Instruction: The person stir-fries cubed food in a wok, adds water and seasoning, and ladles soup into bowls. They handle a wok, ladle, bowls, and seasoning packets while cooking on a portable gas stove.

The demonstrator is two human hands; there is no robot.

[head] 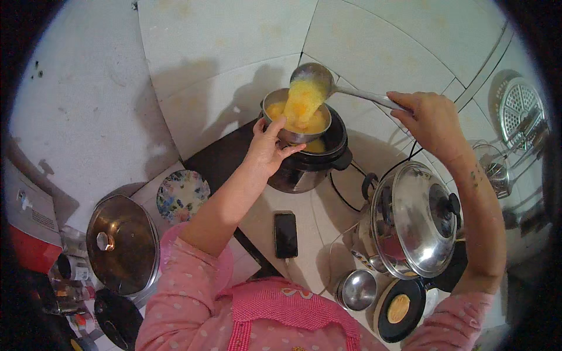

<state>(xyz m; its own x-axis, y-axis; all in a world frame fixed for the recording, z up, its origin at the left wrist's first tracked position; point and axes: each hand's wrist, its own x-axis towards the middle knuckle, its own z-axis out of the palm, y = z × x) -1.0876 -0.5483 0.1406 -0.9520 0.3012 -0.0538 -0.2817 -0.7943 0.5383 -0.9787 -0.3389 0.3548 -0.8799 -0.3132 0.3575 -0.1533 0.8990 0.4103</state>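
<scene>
My left hand (271, 147) holds a metal bowl (297, 136) by its rim and underside, above an electric cooker (298, 175) that has yellow food inside. With my right hand (423, 116) I grip the handle of a metal ladle (312, 74). The ladle is tipped over the bowl, and thick yellow porridge (304, 103) with orange chunks pours from it. More of the same porridge lies in the bowl.
A smartphone (286, 235) with a cable lies before me. To the right stand a large pot with a steel lid (423, 219), a small steel bowl (359, 289) and a black pan (382, 322) holding a flat cake (398, 308). At left are a floral plate (183, 195) and a glass lid (123, 245).
</scene>
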